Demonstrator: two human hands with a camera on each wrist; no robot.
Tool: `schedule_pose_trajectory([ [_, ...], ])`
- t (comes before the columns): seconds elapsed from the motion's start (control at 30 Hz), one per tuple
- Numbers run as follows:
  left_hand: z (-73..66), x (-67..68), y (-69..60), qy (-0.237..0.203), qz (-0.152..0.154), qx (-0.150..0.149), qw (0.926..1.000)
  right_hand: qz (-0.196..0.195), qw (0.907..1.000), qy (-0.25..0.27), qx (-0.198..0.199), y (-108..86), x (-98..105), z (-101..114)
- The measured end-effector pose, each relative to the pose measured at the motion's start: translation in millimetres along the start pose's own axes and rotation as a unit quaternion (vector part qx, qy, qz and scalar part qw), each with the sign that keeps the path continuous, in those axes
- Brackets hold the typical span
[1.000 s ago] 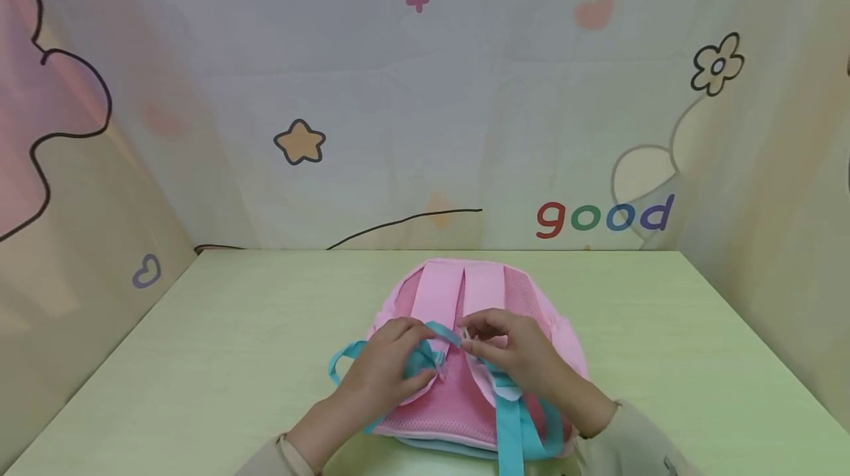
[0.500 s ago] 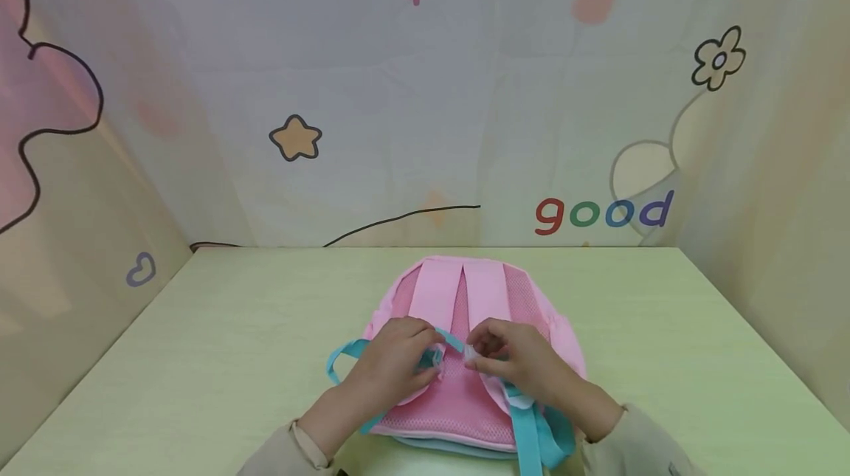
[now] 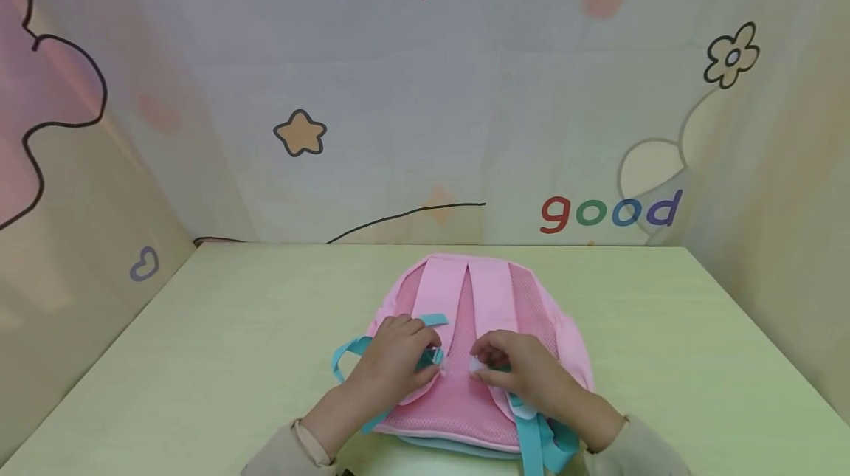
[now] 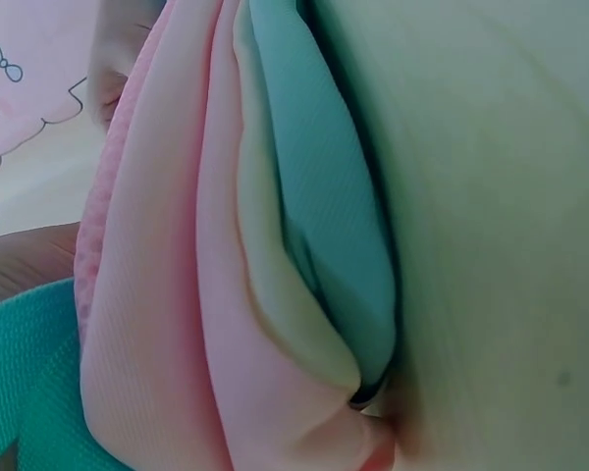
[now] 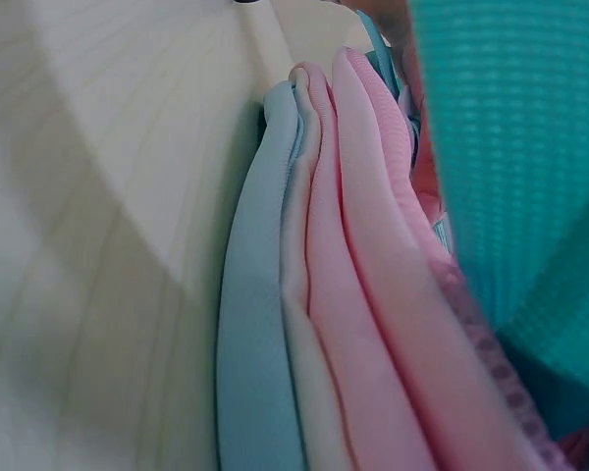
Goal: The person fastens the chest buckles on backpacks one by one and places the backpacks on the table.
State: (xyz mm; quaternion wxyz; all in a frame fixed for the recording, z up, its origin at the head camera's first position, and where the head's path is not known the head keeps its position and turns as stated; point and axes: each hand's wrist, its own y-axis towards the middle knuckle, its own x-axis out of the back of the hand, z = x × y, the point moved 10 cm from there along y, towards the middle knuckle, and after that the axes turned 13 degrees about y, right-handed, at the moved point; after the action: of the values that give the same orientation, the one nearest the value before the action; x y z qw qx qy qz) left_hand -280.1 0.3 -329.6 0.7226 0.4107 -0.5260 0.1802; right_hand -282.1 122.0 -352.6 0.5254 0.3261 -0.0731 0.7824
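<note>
A pink backpack (image 3: 465, 402) lies with its strap side up on the pale table. Over its left shoulder strap, my left hand (image 3: 392, 361) pinches a teal strap fitting (image 3: 434, 358) between thumb and fingers. To the right, across a small gap, my right hand (image 3: 524, 369) pinches a small whitish clip-like piece (image 3: 476, 365); its exact shape is mostly covered by the fingers. A teal strap end (image 3: 434, 319) sticks out above the left hand. In the wrist views, the bag's layered pink side (image 4: 157, 245) and a broad teal strap (image 5: 510, 147) fill much of the picture.
Teal webbing (image 3: 547, 446) hangs down at the bag's lower right, and a teal loop (image 3: 341, 358) stands out at its left. Pale tabletop (image 3: 265, 314) surrounds the bag. A printed cloth backdrop (image 3: 398, 107) rises behind and at both sides.
The teal strap that ran between the hands now has its end free above the left hand. My right hand has shifted slightly right and down with the whitish piece, widening the gap.
</note>
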Motion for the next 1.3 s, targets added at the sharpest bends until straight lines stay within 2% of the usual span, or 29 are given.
schedule_pose_trajectory([
  [0.1, 1.6, -0.5, 0.5, -0.023, 0.006, 0.006, 0.9997, -0.003, 1.0000, -0.002, -0.001, -0.6, 1, 0],
  [0.2, 6.5, -3.5, 0.5, -0.068, 0.022, 0.027, 0.9971, -0.007, 1.0000, -0.004, -0.003, -0.8, 1, 0],
  [0.37, 17.7, -10.6, 0.1, -0.147, 0.044, 0.076, 0.9852, -0.011, 0.9998, -0.012, -0.008, -1.0, -1, -1],
  [0.67, 25.7, -7.6, -1.0, -0.216, 0.018, 0.119, 0.9689, -0.019, 0.9996, -0.020, -0.001, -1.1, -1, 0],
  [0.83, 25.9, -6.4, -2.1, -0.240, 0.002, 0.133, 0.9616, -0.027, 0.9994, -0.022, 0.006, -0.7, -2, 2],
  [0.93, 24.7, -6.9, -2.1, -0.248, -0.005, 0.130, 0.9598, -0.029, 0.9993, -0.020, 0.011, 0.3, -2, 5],
  [1.17, 23.1, -11.2, -4.1, -0.264, 0.003, 0.141, 0.9543, -0.029, 0.9995, 0.000, 0.015, 2.9, -4, 8],
  [1.3, 21.3, -10.9, -3.2, -0.267, 0.002, 0.135, 0.9542, -0.025, 0.9996, 0.002, 0.014, 4.4, -5, 9],
])
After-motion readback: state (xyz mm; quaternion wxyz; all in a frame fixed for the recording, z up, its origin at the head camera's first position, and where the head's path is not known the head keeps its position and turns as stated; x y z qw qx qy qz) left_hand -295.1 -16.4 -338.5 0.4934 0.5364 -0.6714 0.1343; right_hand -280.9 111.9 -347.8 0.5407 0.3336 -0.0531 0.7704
